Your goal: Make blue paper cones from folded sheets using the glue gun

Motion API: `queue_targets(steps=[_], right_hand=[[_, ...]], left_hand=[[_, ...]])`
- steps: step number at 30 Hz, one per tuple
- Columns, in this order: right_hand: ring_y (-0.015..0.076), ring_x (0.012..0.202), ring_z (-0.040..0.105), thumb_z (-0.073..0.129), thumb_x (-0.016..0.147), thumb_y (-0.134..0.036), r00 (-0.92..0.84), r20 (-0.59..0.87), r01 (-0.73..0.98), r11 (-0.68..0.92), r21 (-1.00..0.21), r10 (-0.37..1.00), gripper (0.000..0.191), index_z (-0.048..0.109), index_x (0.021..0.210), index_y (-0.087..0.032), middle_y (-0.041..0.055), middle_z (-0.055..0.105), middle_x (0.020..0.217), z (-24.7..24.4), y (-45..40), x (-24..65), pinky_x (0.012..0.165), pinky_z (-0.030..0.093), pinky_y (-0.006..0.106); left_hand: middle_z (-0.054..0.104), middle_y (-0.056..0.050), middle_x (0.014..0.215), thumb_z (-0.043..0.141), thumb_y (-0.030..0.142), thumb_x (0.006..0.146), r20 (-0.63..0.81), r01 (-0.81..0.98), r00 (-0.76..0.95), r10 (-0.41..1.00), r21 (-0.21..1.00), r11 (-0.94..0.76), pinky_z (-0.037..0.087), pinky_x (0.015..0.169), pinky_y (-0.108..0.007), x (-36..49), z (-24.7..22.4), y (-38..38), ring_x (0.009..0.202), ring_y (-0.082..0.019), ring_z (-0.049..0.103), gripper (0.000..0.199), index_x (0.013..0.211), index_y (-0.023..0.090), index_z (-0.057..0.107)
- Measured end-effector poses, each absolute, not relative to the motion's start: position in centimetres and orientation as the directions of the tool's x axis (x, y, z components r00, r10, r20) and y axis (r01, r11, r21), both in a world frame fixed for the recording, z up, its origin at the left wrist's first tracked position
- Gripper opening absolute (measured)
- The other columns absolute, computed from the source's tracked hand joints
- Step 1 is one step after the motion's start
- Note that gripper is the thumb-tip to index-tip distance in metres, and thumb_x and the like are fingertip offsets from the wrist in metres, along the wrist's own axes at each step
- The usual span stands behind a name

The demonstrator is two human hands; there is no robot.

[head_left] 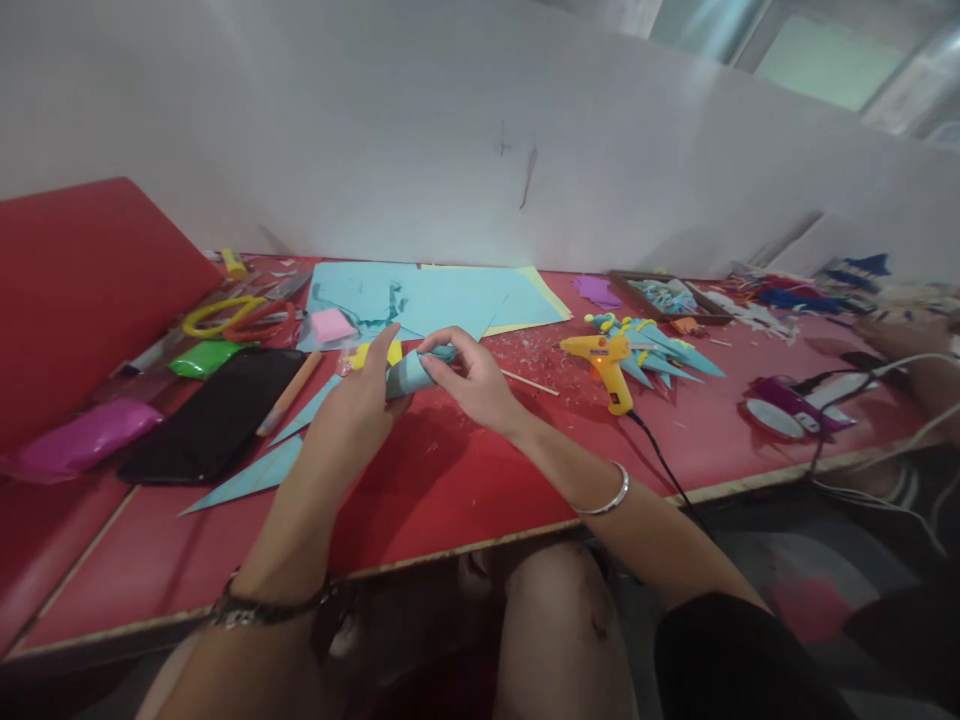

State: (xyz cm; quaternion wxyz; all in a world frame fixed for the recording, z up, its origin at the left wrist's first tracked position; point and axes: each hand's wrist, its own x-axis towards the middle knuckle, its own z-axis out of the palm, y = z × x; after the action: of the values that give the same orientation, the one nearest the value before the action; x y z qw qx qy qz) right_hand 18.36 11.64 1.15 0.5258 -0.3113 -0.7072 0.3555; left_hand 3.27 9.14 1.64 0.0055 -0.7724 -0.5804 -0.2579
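Between my hands, above the red table [450,500], is a rolled piece of light-blue paper [407,374]. My left hand [358,395] is wrapped round its left end, thumb pointing up. The fingers of my right hand [474,378] pinch its right end, where darker blue folds show. Under and beside my left forearm lie pointed light-blue paper pieces [255,475]. Behind my hands are light-blue sheets [457,295] with a yellow sheet edge [551,290] beneath. A thin stick [531,382] lies just right of my right hand.
A yellow glue gun [611,365] with a black cord stands to the right, before blue paper spikes [667,355]. On the left lie a black phone-like slab [217,415], a pink packet [90,440], a green packet [206,358] and yellow tubing [217,315]. A purple device [795,405] lies far right.
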Motion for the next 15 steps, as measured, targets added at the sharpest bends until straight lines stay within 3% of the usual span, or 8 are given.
queue_targets(steps=[9, 15], right_hand=[[0.0092, 0.072, 0.048, 0.051, 0.077, -0.028, -0.23, 0.429, 0.016, 0.445, -0.896, 0.873, 0.009, 0.051, 0.079, -0.02, -0.0019, 0.052, 0.079, 1.35, 11.6, 18.26, 0.062, 0.04, 0.023], [0.0109, 0.077, 0.049, 0.051, 0.078, -0.03, -0.244, 0.489, 0.075, 0.519, -0.851, 0.837, 0.011, 0.05, 0.076, -0.02, -0.0005, 0.053, 0.082, 1.07, 11.61, 18.2, 0.064, 0.041, 0.024]], left_hand=[[0.061, -0.008, 0.082, 0.047, 0.028, 0.077, 0.382, 0.922, 0.201, 0.902, 0.238, -0.306, 0.037, 0.053, -0.024, 3.6, 1.97, 8.84, 0.068, -0.019, 0.058, 0.063, 0.134, 0.012, 0.024], [0.063, -0.008, 0.081, 0.048, 0.031, 0.076, 0.372, 0.933, 0.184, 0.91, 0.224, -0.281, 0.038, 0.053, -0.024, 3.66, 1.76, 8.79, 0.065, -0.019, 0.059, 0.064, 0.133, 0.014, 0.026]])
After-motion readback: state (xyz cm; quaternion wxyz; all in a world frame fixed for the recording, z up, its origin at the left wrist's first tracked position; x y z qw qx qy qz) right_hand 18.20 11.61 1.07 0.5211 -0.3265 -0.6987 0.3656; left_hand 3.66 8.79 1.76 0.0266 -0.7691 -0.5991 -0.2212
